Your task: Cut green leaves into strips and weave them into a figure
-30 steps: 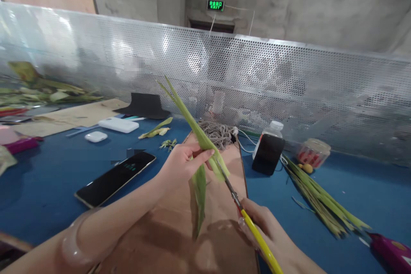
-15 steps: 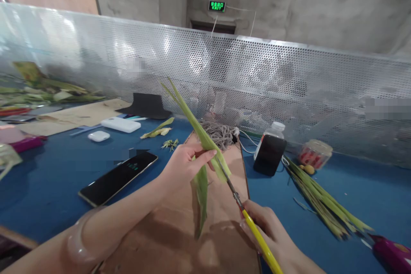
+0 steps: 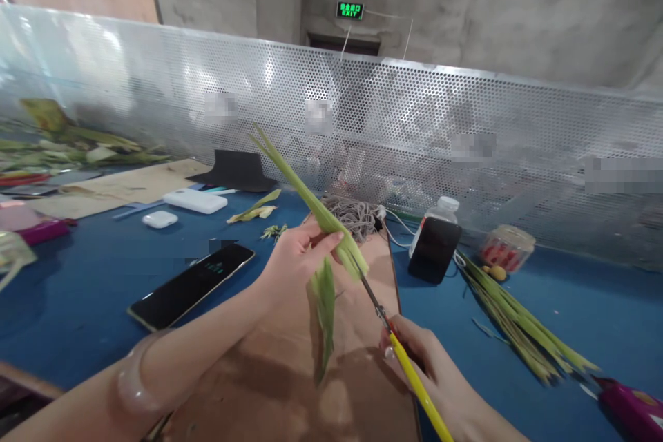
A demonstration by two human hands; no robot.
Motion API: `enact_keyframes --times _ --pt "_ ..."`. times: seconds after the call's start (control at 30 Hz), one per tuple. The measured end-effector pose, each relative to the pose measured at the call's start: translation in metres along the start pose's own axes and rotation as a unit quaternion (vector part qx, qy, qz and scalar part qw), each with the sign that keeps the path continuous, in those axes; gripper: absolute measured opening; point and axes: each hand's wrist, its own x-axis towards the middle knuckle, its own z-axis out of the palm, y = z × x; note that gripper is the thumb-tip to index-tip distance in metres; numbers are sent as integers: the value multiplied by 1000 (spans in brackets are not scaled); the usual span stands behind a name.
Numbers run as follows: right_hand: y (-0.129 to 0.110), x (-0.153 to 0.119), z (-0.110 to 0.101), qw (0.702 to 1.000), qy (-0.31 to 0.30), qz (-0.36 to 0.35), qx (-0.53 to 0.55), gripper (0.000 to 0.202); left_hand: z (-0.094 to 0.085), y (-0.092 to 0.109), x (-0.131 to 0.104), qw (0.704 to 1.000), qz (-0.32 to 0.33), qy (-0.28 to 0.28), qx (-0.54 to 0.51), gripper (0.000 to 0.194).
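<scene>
Between the thumb and fingers of my left hand (image 3: 298, 252) is a long green leaf strip (image 3: 298, 183), like corn husk, its split tip pointing up and left. My right hand (image 3: 422, 352) is closed around yellow-handled scissors (image 3: 380, 311). Their blades meet the lower end of the strip, slightly below my left thumb; how far apart the blades are I cannot tell. A second, darker green leaf piece (image 3: 324, 324) lies on the brown board (image 3: 269, 387) under my hands.
Left of the board lie a black phone (image 3: 194, 286), a white case (image 3: 159, 219) and leaf scraps (image 3: 253, 207). Grey cord (image 3: 355, 217) is heaped behind. To the right are a propped dark phone (image 3: 435, 248), a bottle (image 3: 448, 206), a jar (image 3: 507, 247) and a leaf bundle (image 3: 523, 318).
The leaf strip in my left hand has shifted slightly left, and its lower end has risen a little. The scissor blades sit a bit lower against that end.
</scene>
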Motion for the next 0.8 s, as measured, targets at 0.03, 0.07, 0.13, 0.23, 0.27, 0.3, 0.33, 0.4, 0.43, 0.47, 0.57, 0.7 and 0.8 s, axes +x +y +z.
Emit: enact_keyframes --times 0.03,0.07,0.13,0.23,0.27,0.3,0.33,0.4,0.43,0.47,0.57,0.7,0.8 --pt "-2 1 -2 1000 1 -5 -8 21 -2 0 2 1000 1 21 -9 20" --pt "-3 2 -5 1000 6 -9 -20 21 -4 0 5 999 4 41 -15 20" --pt "0 6 -14 998 29 -2 -63 22 -7 -1 10 997 13 75 -17 18" --pt "16 16 -32 978 84 36 -188 27 -7 -3 12 997 11 79 -11 18" --pt "24 19 -38 962 104 58 -244 27 -6 -3 12 998 4 65 -10 18" --pt "32 22 -44 940 130 82 -303 29 -3 -4 10 999 -6 46 -10 19" --pt "40 24 -48 918 154 91 -353 31 -1 -6 8 1000 -18 23 -10 19" --pt "53 27 -54 902 159 89 -391 28 5 -8 4 999 -42 -30 -11 20" --pt "58 27 -56 904 148 83 -392 25 7 -9 1 997 -51 -58 -11 21" --pt "61 28 -56 908 137 78 -389 24 9 -11 -1 995 -58 -83 -12 22" --pt "63 27 -54 915 125 76 -375 22 15 -15 -8 989 -69 -127 -11 24" --pt "52 26 -45 918 157 95 -352 31 20 -15 -15 995 -63 -72 -36 23" --pt "44 23 -38 964 131 88 -214 30 20 -11 -16 994 -55 2 -93 21"
